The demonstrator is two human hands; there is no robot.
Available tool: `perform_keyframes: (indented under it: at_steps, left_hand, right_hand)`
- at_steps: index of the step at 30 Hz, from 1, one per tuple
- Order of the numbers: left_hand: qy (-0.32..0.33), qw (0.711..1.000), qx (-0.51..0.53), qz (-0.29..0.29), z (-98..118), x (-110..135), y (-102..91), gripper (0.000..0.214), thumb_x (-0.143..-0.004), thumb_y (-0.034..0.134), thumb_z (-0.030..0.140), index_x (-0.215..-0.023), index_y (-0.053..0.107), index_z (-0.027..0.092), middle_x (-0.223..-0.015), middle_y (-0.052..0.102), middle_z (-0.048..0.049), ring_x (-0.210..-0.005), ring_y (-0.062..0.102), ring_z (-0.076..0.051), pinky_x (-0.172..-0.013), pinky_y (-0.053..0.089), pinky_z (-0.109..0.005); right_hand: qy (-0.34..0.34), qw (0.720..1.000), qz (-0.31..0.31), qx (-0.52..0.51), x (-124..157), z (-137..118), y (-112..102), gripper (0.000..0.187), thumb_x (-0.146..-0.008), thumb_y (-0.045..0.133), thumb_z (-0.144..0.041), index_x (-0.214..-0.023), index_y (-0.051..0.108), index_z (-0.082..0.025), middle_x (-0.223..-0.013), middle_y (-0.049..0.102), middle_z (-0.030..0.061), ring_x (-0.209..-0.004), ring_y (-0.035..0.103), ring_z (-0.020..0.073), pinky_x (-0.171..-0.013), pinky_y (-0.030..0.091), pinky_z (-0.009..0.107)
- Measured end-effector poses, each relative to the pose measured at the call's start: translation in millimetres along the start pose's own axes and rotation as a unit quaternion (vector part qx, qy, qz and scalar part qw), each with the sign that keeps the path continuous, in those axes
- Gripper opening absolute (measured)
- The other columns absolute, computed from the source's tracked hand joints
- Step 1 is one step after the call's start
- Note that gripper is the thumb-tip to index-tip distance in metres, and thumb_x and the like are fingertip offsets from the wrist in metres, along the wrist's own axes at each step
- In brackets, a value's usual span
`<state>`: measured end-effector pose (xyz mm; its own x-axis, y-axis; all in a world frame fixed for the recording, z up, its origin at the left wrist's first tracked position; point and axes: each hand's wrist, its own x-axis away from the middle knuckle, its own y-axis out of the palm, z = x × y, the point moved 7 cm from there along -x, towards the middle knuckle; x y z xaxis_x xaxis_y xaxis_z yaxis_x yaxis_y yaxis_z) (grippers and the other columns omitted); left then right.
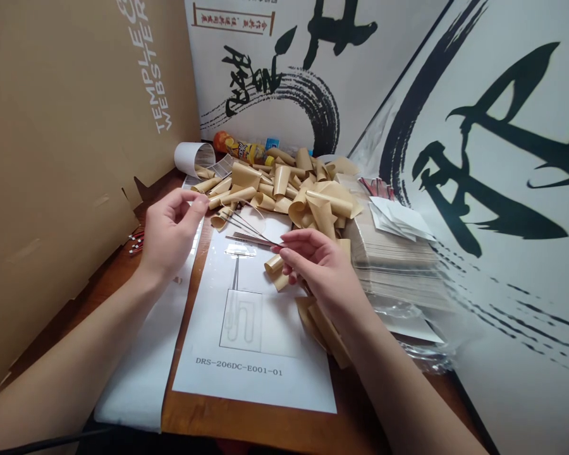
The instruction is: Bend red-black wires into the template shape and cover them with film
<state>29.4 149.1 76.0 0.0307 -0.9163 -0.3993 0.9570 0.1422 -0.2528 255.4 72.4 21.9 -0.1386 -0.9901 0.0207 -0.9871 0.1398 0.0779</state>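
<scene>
Right hand (320,272) is pinching thin dark wire leads (251,229) between its fingertips, the leads fanning out ahead of the grip above a printed drawing sheet (265,385), with a curled amber film piece (274,264) lying just below. Left hand (171,232) is curling its fingertips together; whether they are grasping anything cannot be told. Ahead of the grip, a heap of curled amber film strips (275,189) is lying; a stack of flat sheets (393,265) is sitting right of the right hand, red-wired connectors (136,242) left of the left hand.

Thin wires (253,237) at the right hand (320,272)
</scene>
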Motion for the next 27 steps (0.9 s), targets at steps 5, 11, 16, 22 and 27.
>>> perform_keyframes:
  at_steps: [5,11,16,22,27]
  left_hand:
    - [-0.066,0.996,0.041,0.044,-18,-4,-4.6,0.015,-0.086,0.065,0.034,-0.083,0.072,0.021,-0.080,0.068,0.0001,-0.072,0.056,-0.012,-0.069,0.045,-0.025]
    - [-0.116,0.971,0.092,-0.189,-25,6,32.5,0.035,-0.083,0.069,0.052,-0.097,0.075,0.020,-0.098,0.074,-0.0050,-0.088,0.064,-0.017,-0.083,0.050,-0.029]
    - [-0.110,0.873,0.016,-0.475,-17,40,61.6,0.043,-0.089,0.061,0.059,-0.103,0.074,0.020,-0.103,0.074,-0.0060,-0.095,0.065,-0.020,-0.085,0.050,-0.032]
    - [-0.109,0.836,0.022,-0.537,-9,49,64.2,0.041,-0.091,0.058,0.057,-0.089,0.072,0.018,-0.075,0.067,-0.0020,-0.075,0.060,-0.015,-0.070,0.045,-0.026]
    - [-0.127,0.846,0.048,-0.516,-9,45,60.6,0.035,-0.087,0.066,0.052,-0.078,0.066,0.018,-0.069,0.059,0.0019,-0.066,0.052,-0.011,-0.064,0.041,-0.024]
  right_hand:
    - [-0.006,0.998,-0.042,0.038,3,-4,9,0.031,-0.072,0.083,-0.041,-0.088,0.069,-0.019,-0.074,0.069,0.0020,-0.061,0.060,0.0114,-0.048,0.047,0.022]
    - [0.011,0.997,-0.071,-0.002,3,-1,14,0.028,-0.072,0.083,-0.043,-0.083,0.073,-0.020,-0.066,0.063,-0.0017,-0.051,0.050,0.0079,-0.047,0.042,0.023]
    - [0.026,0.993,-0.112,0.002,4,3,18,0.025,-0.075,0.081,-0.043,-0.085,0.074,-0.021,-0.064,0.061,-0.0028,-0.051,0.049,0.0086,-0.049,0.042,0.025]
    - [0.023,0.997,-0.055,-0.051,0,3,12,0.031,-0.069,0.085,-0.041,-0.088,0.070,-0.021,-0.063,0.058,-0.0050,-0.051,0.048,0.0079,-0.047,0.041,0.023]
    - [0.054,0.991,-0.002,-0.124,-2,8,3,0.043,-0.062,0.091,-0.037,-0.092,0.065,-0.022,-0.072,0.064,-0.0032,-0.063,0.063,0.0120,-0.059,0.054,0.026]
